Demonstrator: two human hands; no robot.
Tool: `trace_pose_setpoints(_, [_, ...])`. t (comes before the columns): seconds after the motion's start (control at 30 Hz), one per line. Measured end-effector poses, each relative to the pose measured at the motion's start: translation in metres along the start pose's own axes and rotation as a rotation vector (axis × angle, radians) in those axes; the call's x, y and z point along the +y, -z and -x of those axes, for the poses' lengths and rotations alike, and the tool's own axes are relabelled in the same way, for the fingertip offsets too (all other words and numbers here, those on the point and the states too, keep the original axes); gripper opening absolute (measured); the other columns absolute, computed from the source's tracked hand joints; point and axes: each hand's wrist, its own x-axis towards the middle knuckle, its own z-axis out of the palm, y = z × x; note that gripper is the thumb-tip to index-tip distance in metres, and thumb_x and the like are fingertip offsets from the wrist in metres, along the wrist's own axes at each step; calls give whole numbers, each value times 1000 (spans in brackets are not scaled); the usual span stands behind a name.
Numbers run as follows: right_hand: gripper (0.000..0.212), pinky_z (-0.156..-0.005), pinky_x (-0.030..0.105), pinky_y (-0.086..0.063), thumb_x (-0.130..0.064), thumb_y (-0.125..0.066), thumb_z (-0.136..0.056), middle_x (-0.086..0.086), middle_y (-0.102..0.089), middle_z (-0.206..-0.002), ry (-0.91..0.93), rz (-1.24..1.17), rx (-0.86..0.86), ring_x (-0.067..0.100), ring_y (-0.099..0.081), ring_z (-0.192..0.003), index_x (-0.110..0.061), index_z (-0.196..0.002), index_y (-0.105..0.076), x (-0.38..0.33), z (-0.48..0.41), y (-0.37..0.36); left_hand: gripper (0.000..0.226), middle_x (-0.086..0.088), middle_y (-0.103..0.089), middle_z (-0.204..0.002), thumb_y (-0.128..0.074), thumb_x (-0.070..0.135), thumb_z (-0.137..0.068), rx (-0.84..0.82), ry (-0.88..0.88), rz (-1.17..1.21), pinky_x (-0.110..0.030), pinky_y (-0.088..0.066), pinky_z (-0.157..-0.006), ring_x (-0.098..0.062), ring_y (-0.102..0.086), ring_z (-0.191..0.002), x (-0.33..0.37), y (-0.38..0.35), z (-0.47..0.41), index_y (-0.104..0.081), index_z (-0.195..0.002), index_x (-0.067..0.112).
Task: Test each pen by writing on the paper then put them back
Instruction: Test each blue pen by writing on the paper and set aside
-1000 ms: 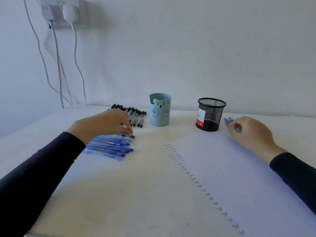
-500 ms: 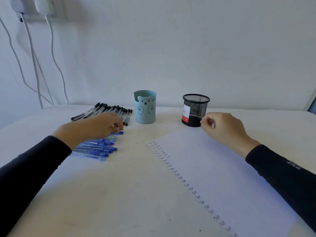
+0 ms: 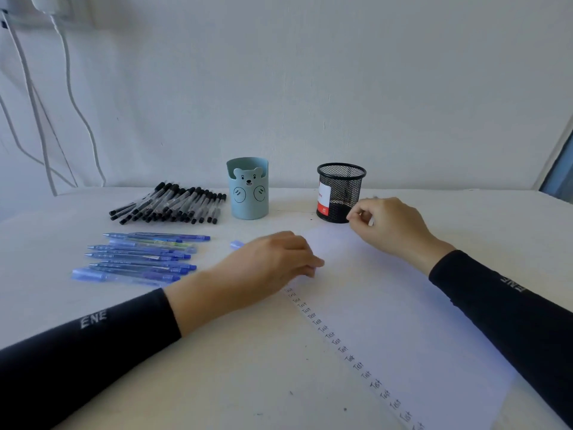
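The left hand [image 3: 273, 259] is seen low over the counter [image 3: 217, 367] at frame centre. Its fingers are curled down and closed on a blue pen [image 3: 237, 244], of which only the tail end is shown, poking out at the hand's upper left. The pen's long axis is judged to run left to right across the frame, with the tip hidden beneath the fingers, right at the upper-left corner of the paper [image 3: 387, 305]. Just below those fingertips the column of "Test" words [image 3: 341, 346] is begun, running down toward the lower right, so the writing spot is nearer this hand than the other.

The right hand [image 3: 387, 223] is held at the paper's far edge, just beside the mesh cup [image 3: 341, 190], thumb and forefinger drawn together; whether anything is pinched there cannot be told.

Further out, the bear cup [image 3: 248, 189] is stood left of the mesh cup. The row of blue pens [image 3: 139, 259] is laid at centre left, and the black pens [image 3: 173, 204] are lined up behind it.
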Motion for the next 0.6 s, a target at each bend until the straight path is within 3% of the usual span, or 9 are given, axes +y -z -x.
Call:
trace_pose_setpoints(0.1, [13, -104, 31, -39, -29, -56, -88, -15, -65, -75, 48, -22, -73, 5, -60, -72, -30, -83, -69, -1, -1, 0, 29, -2, -70, -101, -56, 26, -95, 66, 119, 74, -19, -48, -82, -12, -62, -88, -18, 6, 1, -71, -115, 11])
trace_pose_setpoints(0.23, [12, -70, 22, -40, -39, -66, -88, -19, -61, -78, 209, -244, -243, -5, -53, -68, -30, -86, -74, -25, 9, -2, 21, 3, -68, -97, -67, 9, -89, 182, 429, 20, -26, -52, -85, -11, -65, -84, -66, 31, 15, -71, -109, 7])
trace_pose_setpoints(0.37, [39, -70, 17, -36, -61, -66, -79, -16, -57, -98, 353, -165, -422, -12, -47, -81, -36, -108, -72, -57, 24, -12, 18, -5, -71, -99, -66, 10, -91, 58, 592, -96, -21, -44, -82, -17, -63, -85, -101, 42, 39, -70, -108, 6])
trace_pose_setpoints(0.5, [11, -74, 28, -47, -34, -71, -84, -14, -57, -93, 363, -211, -347, 1, -52, -78, -26, -90, -74, -55, 21, -15, 15, 0, -70, -95, -65, 16, -92, -20, 594, -121, -28, -50, -83, -12, -60, -83, -109, 43, 49, -72, -104, 11])
trace_pose_setpoints(0.6, [6, -78, 24, -45, -27, -72, -81, -16, -56, -96, 254, -166, -431, 7, -55, -91, -29, -87, -69, -32, 10, 0, 15, 11, -66, -97, -63, 26, -93, -85, 577, -113, -24, -49, -82, -4, -59, -86, -108, 45, 49, -71, -105, 21])
